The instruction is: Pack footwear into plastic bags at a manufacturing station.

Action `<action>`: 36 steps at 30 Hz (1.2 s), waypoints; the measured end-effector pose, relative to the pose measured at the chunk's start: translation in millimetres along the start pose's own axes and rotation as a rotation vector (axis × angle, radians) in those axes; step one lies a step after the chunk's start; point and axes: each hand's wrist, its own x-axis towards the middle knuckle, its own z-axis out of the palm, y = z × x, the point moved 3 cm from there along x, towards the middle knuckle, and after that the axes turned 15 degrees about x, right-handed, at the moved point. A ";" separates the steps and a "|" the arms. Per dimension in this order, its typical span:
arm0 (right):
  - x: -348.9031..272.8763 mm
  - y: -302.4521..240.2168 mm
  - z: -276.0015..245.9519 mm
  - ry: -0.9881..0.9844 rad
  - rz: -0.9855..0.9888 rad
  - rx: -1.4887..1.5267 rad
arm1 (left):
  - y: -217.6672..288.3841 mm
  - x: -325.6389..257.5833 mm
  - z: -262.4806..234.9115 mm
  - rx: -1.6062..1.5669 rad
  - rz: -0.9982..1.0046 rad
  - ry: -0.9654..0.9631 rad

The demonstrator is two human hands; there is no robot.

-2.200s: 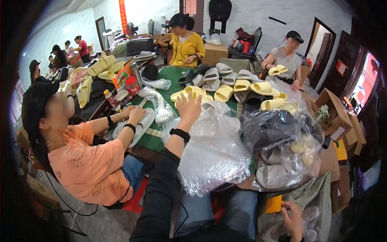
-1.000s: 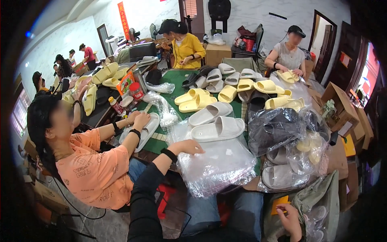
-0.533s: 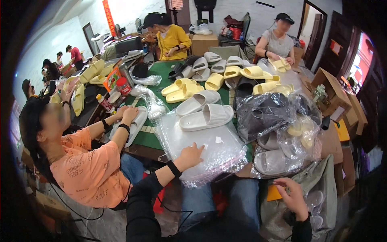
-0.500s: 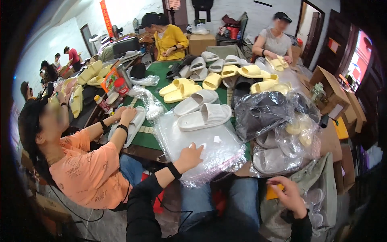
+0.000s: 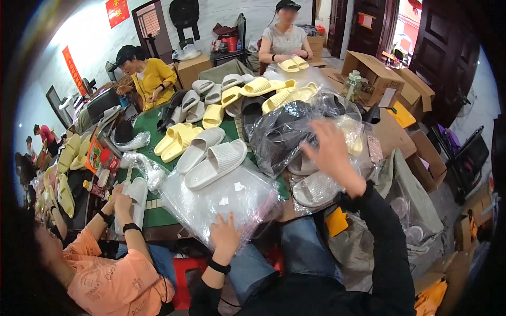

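Note:
A stack of clear plastic bags (image 5: 211,208) lies at the near edge of the green-topped table, with small white paper pieces on it. My left hand (image 5: 225,234) rests on its near edge, fingers spread and holding nothing. On the far part of the stack sits a pair of light grey slippers (image 5: 217,166). My right hand (image 5: 331,150) is raised over the bagged slippers on the right, fingers apart and nothing in them. Beneath and beside it are dark slippers in a clear bag (image 5: 278,138) and a bagged grey slipper (image 5: 315,190). Whether the right hand touches the plastic I cannot tell.
Loose yellow slippers (image 5: 178,141) and grey ones are heaped farther back on the table. On the left a co-worker in orange (image 5: 113,268) handles a white slipper (image 5: 138,203). Two more people work across the table. Open cardboard boxes (image 5: 369,79) and a grey-green sack (image 5: 392,210) stand at right.
My right hand has risen from beside my knee to above the bagged slippers. My left hand has shifted to the near edge of the bag stack. The view has turned right.

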 end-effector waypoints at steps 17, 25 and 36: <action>72.7 141.3 36.8 -0.145 0.490 -0.498 | 5.7 -1.4 5.3 0.040 -0.024 0.082; 80.3 165.1 60.5 -0.085 0.249 -0.559 | 6.4 3.6 3.7 0.036 -0.026 0.065; 118.8 96.8 0.1 0.449 0.154 -0.132 | 8.3 3.9 8.1 0.013 -0.032 0.038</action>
